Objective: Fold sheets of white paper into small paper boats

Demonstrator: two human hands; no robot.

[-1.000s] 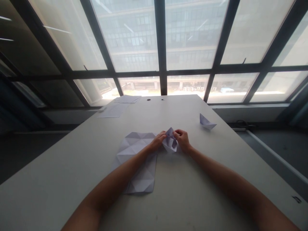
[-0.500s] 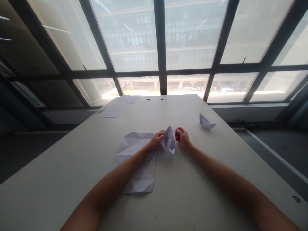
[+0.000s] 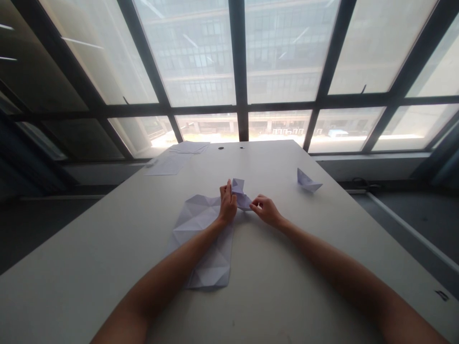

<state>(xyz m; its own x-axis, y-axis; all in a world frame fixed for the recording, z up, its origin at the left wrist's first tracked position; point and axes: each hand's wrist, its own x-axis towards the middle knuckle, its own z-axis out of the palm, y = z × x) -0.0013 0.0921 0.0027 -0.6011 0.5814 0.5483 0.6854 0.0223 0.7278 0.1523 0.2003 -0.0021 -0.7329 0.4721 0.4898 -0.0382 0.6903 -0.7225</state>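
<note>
A folded piece of white paper (image 3: 242, 199) is between my hands, just above the table. My left hand (image 3: 228, 202) grips its left side, with fingers pointing up. At the paper's lower right corner, my right hand (image 3: 265, 209) pinches the edge between thumb and fingertips. Under my left forearm lies a creased sheet of paper (image 3: 201, 224), unfolded and marked with many fold lines; the arm covers part of it. A folded paper boat (image 3: 308, 182) rests on the table to the right, beyond my right hand.
The white table (image 3: 272, 267) reaches forward to a wall of windows. Several flat paper sheets (image 3: 188, 147) lie at its far left corner. A round dark hole (image 3: 221, 148) is in the tabletop near the far edge. A dark curtain (image 3: 28, 153) hangs at the left.
My left hand has turned more upright and moved slightly left with the folded paper, which is rotated now. My right hand, apart from the paper before, has come down and taken its corner.
</note>
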